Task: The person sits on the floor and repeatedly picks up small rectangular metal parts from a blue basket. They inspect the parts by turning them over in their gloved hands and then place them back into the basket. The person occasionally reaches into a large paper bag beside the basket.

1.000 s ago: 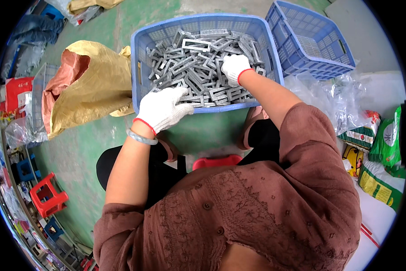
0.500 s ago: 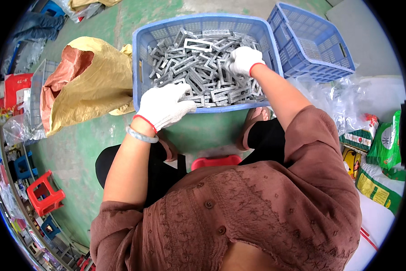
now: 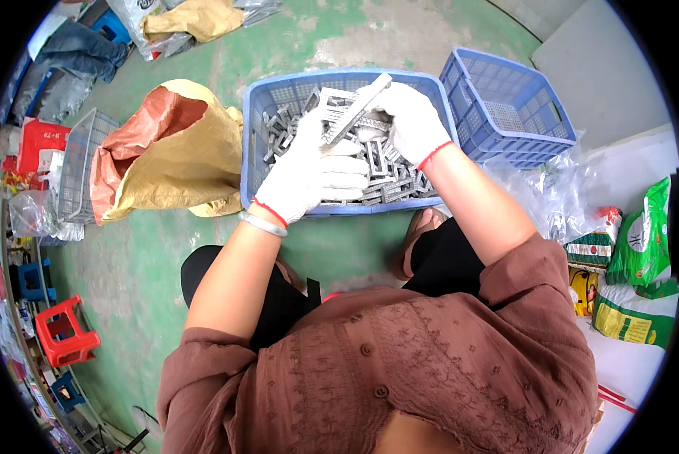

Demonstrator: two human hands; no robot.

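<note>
At upper centre, over a blue basket (image 3: 253, 144), the right hand (image 3: 417, 125) pinches a grey metal piece (image 3: 355, 112); the left hand (image 3: 298, 174) has fingers curled by its lower end, grip unclear.

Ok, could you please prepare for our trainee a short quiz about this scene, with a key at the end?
1. True or false: a slanted grey piece is held up over the basket of similar pieces.

2. On which side of that basket, seen by the person, is the yellow sack?
A) left
B) right
C) far side

3. Fill the gap: the bracelet is worn on the ____ wrist.

Key:
1. True
2. A
3. left
</note>
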